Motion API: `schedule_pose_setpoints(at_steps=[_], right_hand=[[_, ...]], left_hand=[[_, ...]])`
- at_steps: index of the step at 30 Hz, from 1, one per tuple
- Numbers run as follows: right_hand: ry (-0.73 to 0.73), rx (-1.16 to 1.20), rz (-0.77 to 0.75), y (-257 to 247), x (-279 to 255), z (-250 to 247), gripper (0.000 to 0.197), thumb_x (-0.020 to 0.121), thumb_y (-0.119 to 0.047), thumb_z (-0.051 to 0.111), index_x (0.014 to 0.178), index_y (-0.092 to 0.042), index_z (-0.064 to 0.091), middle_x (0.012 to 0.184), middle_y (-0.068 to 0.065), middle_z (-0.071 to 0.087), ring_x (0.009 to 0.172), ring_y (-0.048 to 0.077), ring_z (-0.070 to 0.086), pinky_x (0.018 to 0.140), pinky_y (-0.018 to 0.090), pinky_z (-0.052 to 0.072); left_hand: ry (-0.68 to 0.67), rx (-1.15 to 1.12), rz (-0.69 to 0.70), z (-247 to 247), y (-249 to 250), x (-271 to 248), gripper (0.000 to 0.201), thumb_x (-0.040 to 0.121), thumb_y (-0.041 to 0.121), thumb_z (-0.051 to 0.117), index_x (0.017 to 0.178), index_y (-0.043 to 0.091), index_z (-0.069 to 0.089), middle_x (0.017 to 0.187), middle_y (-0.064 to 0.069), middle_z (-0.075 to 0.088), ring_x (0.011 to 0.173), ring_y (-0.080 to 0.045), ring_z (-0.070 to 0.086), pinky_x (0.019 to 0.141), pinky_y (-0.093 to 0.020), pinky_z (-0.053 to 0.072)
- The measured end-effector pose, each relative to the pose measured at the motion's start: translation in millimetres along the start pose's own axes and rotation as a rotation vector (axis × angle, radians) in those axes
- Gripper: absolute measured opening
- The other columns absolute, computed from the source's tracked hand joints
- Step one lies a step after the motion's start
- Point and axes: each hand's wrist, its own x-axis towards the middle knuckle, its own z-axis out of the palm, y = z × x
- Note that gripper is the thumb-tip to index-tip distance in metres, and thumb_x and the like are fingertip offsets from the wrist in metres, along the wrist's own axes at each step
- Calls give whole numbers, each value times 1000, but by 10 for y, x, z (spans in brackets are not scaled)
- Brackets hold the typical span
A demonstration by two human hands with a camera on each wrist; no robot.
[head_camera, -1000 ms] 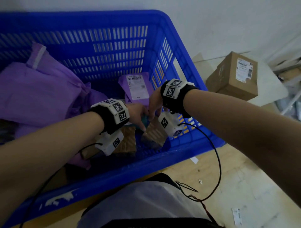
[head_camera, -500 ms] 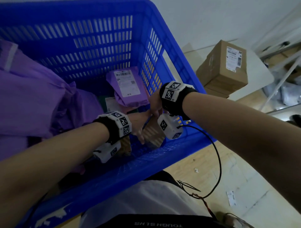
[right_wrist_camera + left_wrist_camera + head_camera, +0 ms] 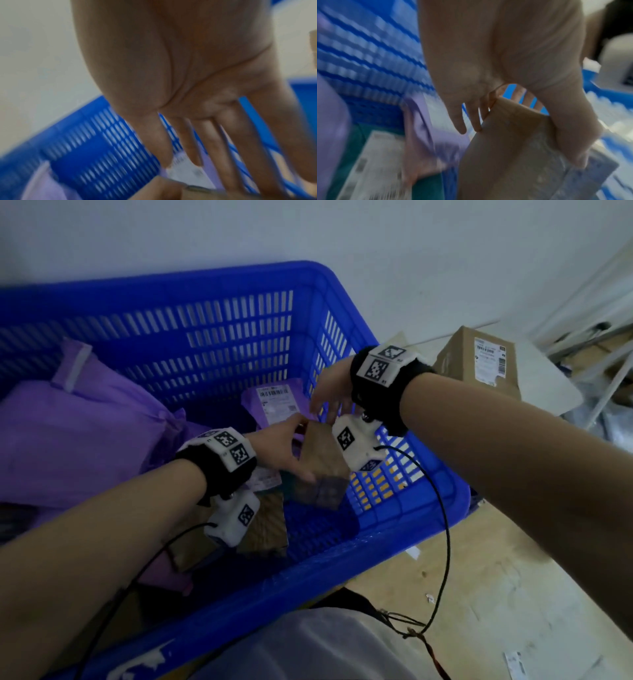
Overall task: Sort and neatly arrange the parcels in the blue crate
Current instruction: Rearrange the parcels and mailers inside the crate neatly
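The blue crate (image 3: 308, 580) holds several parcels. My left hand (image 3: 294, 450) grips a small brown cardboard box (image 3: 323, 467) and holds it tilted above the crate floor near the right wall. In the left wrist view the thumb lies on the near face of the box (image 3: 505, 169) and the fingers reach behind it. My right hand (image 3: 330, 392) hovers just above and behind the box with straight, spread fingers (image 3: 205, 135) and holds nothing. A small purple labelled parcel (image 3: 274, 405) leans in the far right corner.
Big purple bags (image 3: 78, 433) fill the crate's left half. A flat brown parcel (image 3: 269, 525) lies under my left wrist, next to a green labelled one (image 3: 373, 162). Outside, to the right, a cardboard box (image 3: 479, 368) stands on a white surface. Cables hang from both wrists.
Both hands were low in the crate at the brown box. The left hand has since lifted the box, and the right hand has let go and risen above it.
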Motion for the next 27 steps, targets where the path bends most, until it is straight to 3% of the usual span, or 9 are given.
schedule_pose_setpoints(at_steps=[3, 7, 11, 13, 15, 18, 20, 22, 27], right_hand=[[169, 141, -74, -108, -44, -193, 35, 97, -31, 48, 117, -3, 56, 117, 13, 66, 82, 25, 61, 65, 28, 53], [291, 424, -169, -143, -40, -278, 50, 95, -41, 50, 130, -5, 51, 128, 10, 60, 112, 24, 60, 95, 40, 47], [234, 647, -256, -155, -29, -190, 42, 94, -40, 53, 127, -15, 53, 119, 4, 59, 108, 23, 57, 86, 37, 45], [216, 667, -298, -156, -9, -114, 28, 93, -31, 57, 119, -19, 57, 109, 2, 58, 96, 21, 55, 82, 36, 43], [228, 659, -343, -162, 18, -38, 36, 91, -19, 60, 127, -17, 54, 107, 7, 59, 92, 19, 54, 79, 35, 43], [288, 639, -410, -188, 80, 41, 59, 86, -12, 67, 139, -14, 43, 119, 13, 61, 91, 18, 59, 71, 29, 48], [341, 543, -444, -208, 122, 74, 75, 81, -14, 73, 145, -13, 34, 134, 11, 54, 112, 21, 58, 87, 33, 52], [394, 401, -470, -222, 146, 102, 84, 77, -19, 77, 147, -13, 30, 141, 9, 47, 127, 22, 49, 103, 32, 43], [436, 287, -441, -217, 209, 166, 101, 70, -22, 82, 148, -12, 19, 135, 5, 49, 120, 21, 51, 95, 25, 42]], left_hand=[[163, -136, -48, -223, 16, -163, 93, 73, 27, 80, 144, 16, 21, 125, 11, 37, 112, -6, 40, 86, -23, 39], [382, -342, -117, -430, -166, -284, 90, 64, 36, 83, 135, 12, 34, 123, 9, 47, 116, -12, 48, 86, -25, 42], [511, -612, -182, -534, -287, -391, 68, 63, 44, 82, 117, 12, 57, 108, 5, 65, 92, -9, 59, 76, -21, 44], [578, -758, -215, -564, -339, -411, 91, 45, 61, 81, 119, 14, 60, 110, 0, 70, 97, -14, 62, 75, -25, 46], [629, -864, -263, -596, -367, -427, 112, 35, 70, 78, 128, 14, 52, 115, -4, 67, 105, -22, 61, 77, -30, 48], [645, -983, -292, -637, -314, -458, 99, 48, 68, 75, 125, 11, 53, 116, -9, 64, 106, -26, 60, 79, -33, 51], [662, -1031, -325, -666, -289, -442, 90, 57, 65, 73, 125, 11, 51, 118, -10, 62, 108, -28, 58, 86, -37, 51], [678, -1067, -369, -708, -286, -406, 96, 54, 69, 73, 128, 12, 48, 119, -11, 59, 109, -29, 57, 86, -39, 52], [651, -1048, -385, -779, -210, -367, 112, 41, 85, 61, 129, 18, 50, 120, -8, 59, 105, -30, 59, 81, -37, 53]])
